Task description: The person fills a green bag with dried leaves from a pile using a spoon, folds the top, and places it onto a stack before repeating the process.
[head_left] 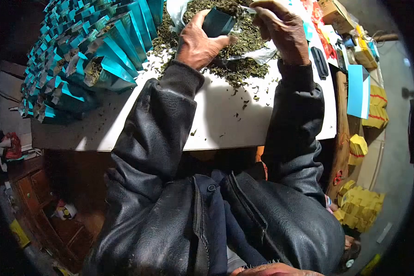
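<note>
My left hand [199,43] is wrapped around a dark teal packet [218,23], held above a heap of dried leaves [244,69]. Brown leaf matter shows at the packet's top edge, partly blurred. To the right of the packet is my right hand [283,28], its fingers curled in. Whatever those fingers hold, if anything, is hidden. Clear plastic [262,55] lies among the leaves under both hands. Many teal packets [110,46] stand in a dense block to the left, several with leaves showing at their open tops.
The white table [234,126] has loose leaves scattered toward its front edge. On the right lie a dark oblong object [319,62] and a cardboard box [336,14]. A light blue sheet [358,92] hangs near yellow bundles [361,207]. Wooden drawers [34,191] stand lower left.
</note>
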`<state>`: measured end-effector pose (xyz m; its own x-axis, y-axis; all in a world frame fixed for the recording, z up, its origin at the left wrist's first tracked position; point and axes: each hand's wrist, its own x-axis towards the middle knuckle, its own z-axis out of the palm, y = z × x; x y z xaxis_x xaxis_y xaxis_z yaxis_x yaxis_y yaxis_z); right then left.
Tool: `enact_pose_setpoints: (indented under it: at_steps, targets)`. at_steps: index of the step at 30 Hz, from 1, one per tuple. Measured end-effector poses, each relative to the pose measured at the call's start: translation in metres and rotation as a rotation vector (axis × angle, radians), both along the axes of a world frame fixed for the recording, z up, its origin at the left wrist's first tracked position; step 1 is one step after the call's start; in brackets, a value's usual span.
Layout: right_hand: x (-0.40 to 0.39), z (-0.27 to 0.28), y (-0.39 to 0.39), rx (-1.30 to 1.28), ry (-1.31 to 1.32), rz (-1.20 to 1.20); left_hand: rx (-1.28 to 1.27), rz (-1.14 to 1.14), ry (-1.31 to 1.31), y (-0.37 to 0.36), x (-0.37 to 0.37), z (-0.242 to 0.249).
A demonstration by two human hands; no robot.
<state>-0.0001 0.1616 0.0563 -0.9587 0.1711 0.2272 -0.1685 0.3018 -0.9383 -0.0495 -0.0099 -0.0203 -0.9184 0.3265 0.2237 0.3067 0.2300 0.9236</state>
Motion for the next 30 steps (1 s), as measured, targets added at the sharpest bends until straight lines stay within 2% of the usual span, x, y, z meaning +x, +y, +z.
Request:
enact_pose_setpoints:
  at_steps: [3, 6, 7, 9, 10, 11, 13, 14, 15, 17, 18, 19, 22, 23, 26, 30]
  targets:
    - [0.000, -0.004, -0.006, 0.058, 0.098, 0.080, 0.012, -0.033, -0.012, -0.001, -0.001, -0.001]
    - [0.006, 0.006, -0.015, 0.405, 0.182, 0.034, 0.078, -0.055, 0.023, -0.001, -0.001, -0.002]
    - [0.006, 0.007, -0.015, 0.406, 0.181, 0.035, 0.090, -0.059, 0.050, -0.001, -0.002, -0.002]
    - [0.009, 0.009, -0.011, -0.503, 0.075, 0.035, 0.102, -0.065, 0.071, -0.002, -0.002, -0.001]
    - [0.008, -0.003, 0.007, 0.431, 0.337, -0.150, 0.073, -0.020, 0.097, -0.002, 0.000, 0.003]
    - [0.003, -0.008, 0.037, 0.896, 0.440, -0.134, 0.045, 0.024, 0.123, -0.003, 0.001, 0.005]
    - [0.023, 0.004, 0.038, 0.392, -0.075, -0.167, 0.098, -0.013, 0.058, -0.004, 0.003, 0.007]
    - [0.014, -0.016, 0.077, 0.864, 0.181, 0.025, 0.055, 0.007, 0.058, -0.005, 0.002, 0.007]
    - [0.017, -0.011, 0.071, 0.865, 0.178, 0.025, 0.011, 0.027, 0.058, -0.005, 0.002, 0.008]
    - [0.024, 0.003, 0.051, 0.509, -0.341, -0.163, -0.036, 0.042, 0.073, -0.005, 0.003, 0.008]
    - [0.025, -0.002, 0.048, 0.473, -0.304, -0.120, -0.033, 0.029, 0.060, -0.006, 0.003, 0.008]
    - [0.019, -0.009, 0.047, 0.653, -0.346, -0.103, -0.029, 0.016, 0.049, -0.006, 0.002, 0.008]
    - [0.010, -0.020, 0.033, 0.553, -0.333, 0.031, -0.052, 0.071, 0.067, -0.005, 0.004, 0.007]
    - [0.005, -0.023, 0.035, 0.458, -0.294, 0.156, -0.052, 0.070, 0.067, -0.005, 0.004, 0.007]
    - [0.000, -0.027, 0.016, 0.330, -0.476, 0.062, -0.011, 0.025, 0.053, -0.003, 0.003, 0.008]
    - [-0.011, -0.045, 0.022, 0.232, -0.436, 0.135, 0.019, 0.007, 0.052, -0.004, 0.000, 0.003]
